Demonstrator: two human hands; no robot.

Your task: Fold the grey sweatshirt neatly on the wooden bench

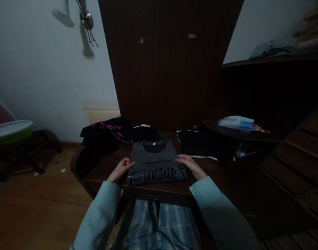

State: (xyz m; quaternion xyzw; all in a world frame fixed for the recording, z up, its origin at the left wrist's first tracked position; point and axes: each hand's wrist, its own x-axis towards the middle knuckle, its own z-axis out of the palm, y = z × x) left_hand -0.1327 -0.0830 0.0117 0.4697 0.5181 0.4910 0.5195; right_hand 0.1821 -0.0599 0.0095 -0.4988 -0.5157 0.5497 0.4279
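A folded grey T-shirt (156, 156) with dark lettering lies on the dark wooden tabletop (101, 170), its neckline facing away from me. My left hand (122, 169) pinches the shirt's left edge, thumb on top and fingers curled. At the right edge, my right hand (191, 165) grips the cloth the same way, with the fingertips partly hidden. Behind the shirt on the left is a heap of black clothing (109, 130) with pink print. To the right of the shirt rests a folded black garment (197, 143) with white edges.
A tall dark wooden panel (164, 69) rises behind the table. On the right, a rounded shelf (242, 136) holds a plastic packet (237, 123). A green tub with a pale lid (13, 130) stands at far left. A wall lamp (86, 19) hangs above.
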